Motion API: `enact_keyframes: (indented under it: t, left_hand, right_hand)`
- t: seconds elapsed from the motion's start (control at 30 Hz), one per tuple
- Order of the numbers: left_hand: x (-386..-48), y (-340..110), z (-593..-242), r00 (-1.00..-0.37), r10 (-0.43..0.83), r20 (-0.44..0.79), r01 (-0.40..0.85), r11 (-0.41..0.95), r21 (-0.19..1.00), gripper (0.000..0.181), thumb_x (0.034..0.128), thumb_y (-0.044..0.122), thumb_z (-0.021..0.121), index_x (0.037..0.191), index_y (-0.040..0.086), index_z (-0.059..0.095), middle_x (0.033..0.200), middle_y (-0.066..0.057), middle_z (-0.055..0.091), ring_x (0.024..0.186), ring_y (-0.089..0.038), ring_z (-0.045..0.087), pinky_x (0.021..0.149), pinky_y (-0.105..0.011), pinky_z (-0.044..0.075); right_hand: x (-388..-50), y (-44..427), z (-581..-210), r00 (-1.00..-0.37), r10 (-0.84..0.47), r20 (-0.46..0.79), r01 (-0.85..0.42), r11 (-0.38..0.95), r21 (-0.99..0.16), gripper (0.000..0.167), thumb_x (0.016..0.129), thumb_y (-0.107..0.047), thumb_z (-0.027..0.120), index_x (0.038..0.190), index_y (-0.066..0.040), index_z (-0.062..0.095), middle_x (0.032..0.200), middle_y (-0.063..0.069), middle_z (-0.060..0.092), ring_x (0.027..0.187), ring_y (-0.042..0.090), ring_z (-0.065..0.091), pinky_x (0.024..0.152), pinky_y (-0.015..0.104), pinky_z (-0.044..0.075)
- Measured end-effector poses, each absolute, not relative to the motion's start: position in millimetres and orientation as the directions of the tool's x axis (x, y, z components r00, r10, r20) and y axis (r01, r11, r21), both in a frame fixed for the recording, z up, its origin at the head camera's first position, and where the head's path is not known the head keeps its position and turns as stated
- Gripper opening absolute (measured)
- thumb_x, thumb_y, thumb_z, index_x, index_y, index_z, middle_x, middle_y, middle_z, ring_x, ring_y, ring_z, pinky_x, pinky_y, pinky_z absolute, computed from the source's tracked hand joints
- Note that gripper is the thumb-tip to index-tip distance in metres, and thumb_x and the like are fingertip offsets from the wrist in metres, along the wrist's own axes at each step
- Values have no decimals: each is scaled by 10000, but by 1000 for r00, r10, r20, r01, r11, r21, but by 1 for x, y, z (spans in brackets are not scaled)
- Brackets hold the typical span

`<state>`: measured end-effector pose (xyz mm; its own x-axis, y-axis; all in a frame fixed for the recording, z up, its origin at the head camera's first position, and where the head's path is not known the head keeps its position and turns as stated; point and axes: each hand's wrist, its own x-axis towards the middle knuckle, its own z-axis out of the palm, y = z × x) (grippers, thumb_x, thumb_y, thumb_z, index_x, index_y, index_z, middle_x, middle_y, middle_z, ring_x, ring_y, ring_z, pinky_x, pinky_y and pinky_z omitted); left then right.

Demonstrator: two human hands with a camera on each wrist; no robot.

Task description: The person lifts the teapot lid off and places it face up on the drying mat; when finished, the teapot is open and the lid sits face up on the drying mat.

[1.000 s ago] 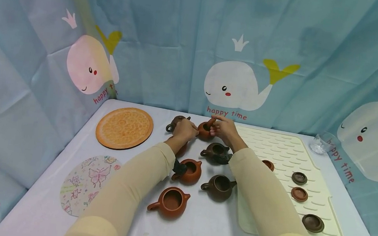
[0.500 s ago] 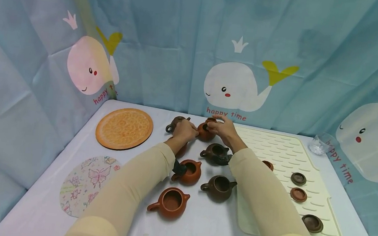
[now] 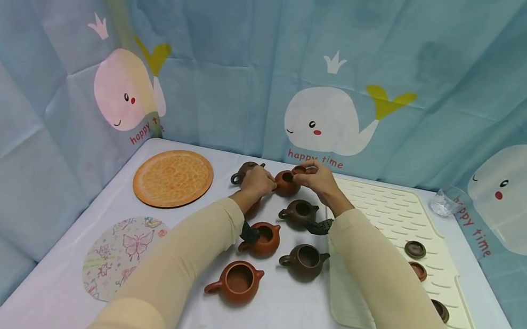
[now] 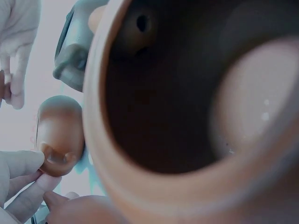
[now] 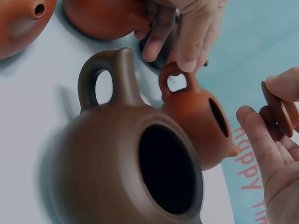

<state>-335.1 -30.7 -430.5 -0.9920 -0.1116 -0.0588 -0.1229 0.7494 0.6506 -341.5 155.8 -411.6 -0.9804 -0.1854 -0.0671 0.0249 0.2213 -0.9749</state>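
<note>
At the back of the table, my left hand (image 3: 258, 181) pinches the loop handle of a small reddish-brown teapot (image 3: 287, 184) between thumb and fingers. The teapot's round mouth is uncovered. Just right of it, my right hand (image 3: 323, 184) holds a matching round lid (image 3: 298, 171). The right wrist view shows this lid (image 5: 276, 111) on edge between thumb and fingers, apart from the pot. A dark teapot with its lid on (image 3: 245, 171) sits behind the left hand. A lidless dark teapot (image 3: 302, 211) stands nearer, below the right hand.
Several lidless teapots stand nearer, including a red one (image 3: 237, 282) and a brown one (image 3: 307, 261). Upturned lids (image 3: 415, 249) lie on a cream mat (image 3: 349, 307) at right. A clear cup (image 3: 446, 202), an orange round mat (image 3: 172, 179) and a butterfly-patterned mat (image 3: 111, 256) flank them.
My right hand has moved slightly right with the lid, away from the teapot's mouth, and the lid has changed its tilt. The left hand keeps its hold on the handle.
</note>
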Motion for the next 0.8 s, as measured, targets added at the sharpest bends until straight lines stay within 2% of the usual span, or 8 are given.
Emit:
enact_keyframes:
  t: [0.1, 0.33, 0.57, 0.8]
  left_hand:
    - [-336, -30, -430, -991, -114, -66, -130, 749, 650, 93, 842, 222, 747, 895, 158, 789, 946, 8, 703, 909, -181, 602, 788, -338, 483]
    - [-336, -30, -430, -990, -122, -75, -142, 744, 653, 85, 842, 223, 751, 893, 163, 783, 938, 9, 695, 875, -180, 601, 749, -350, 490]
    - [-335, -30, -430, -991, -108, -76, -131, 751, 648, 104, 847, 221, 744, 918, 158, 786, 954, 1, 702, 889, -184, 605, 755, -346, 490]
    - [-333, -30, -427, -991, -108, -76, -131, 755, 643, 87, 855, 226, 739, 890, 161, 785, 938, 1, 700, 898, -195, 613, 755, -350, 494]
  right_hand:
    - [-339, 162, -407, -980, -196, -46, -2, 237, -971, 435, 845, -57, 719, 1221, -9, 507, 1165, 202, 542, 1030, 322, 548, 949, 512, 421]
    - [-328, 174, -389, -974, -227, -5, -52, 244, -968, 398, 866, -44, 699, 1223, -9, 527, 1146, 197, 542, 1044, 363, 574, 876, 391, 490]
    - [-312, 191, -368, -963, -268, 36, -105, 251, -962, 442, 862, -43, 707, 1259, 22, 524, 1154, 217, 552, 993, 299, 581, 907, 436, 464]
    - [-295, 215, -350, -967, -249, 54, -137, 328, -935, 444, 866, -62, 700, 1273, 6, 534, 1187, 172, 548, 1038, 294, 558, 910, 435, 456]
